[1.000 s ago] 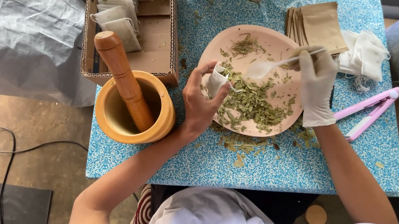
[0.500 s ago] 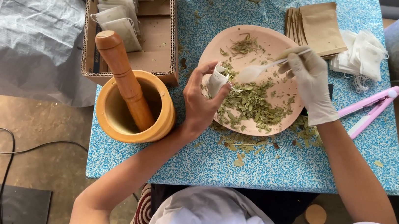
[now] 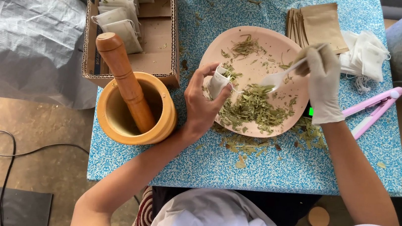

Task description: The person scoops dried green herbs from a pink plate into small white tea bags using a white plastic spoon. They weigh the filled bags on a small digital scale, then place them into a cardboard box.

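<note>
My bare left hand [image 3: 203, 101] holds a small white tea bag [image 3: 219, 81] open and upright at the left rim of a pink plate [image 3: 263, 45]. Dried green leaves [image 3: 254, 107] lie heaped on the plate's near half. My right hand [image 3: 321, 83], in a white glove, grips a white plastic spoon [image 3: 279, 77]. The spoon's bowl hangs over the leaves with a few on it, a short way right of the bag's mouth.
A wooden mortar [image 3: 133, 113] with its pestle [image 3: 124, 82] stands left of the plate. Behind it a cardboard box [image 3: 157, 56] holds filled tea bags [image 3: 118, 24]. Brown paper envelopes [image 3: 322, 23], empty white bags [image 3: 368, 58] and a pink sealing clamp [image 3: 376, 104] lie to the right. Loose leaves [image 3: 242, 147] litter the blue table.
My right hand has swung the spoon from the plate's far right down and left over the leaf heap, toward the bag. My left hand has kept the bag in place.
</note>
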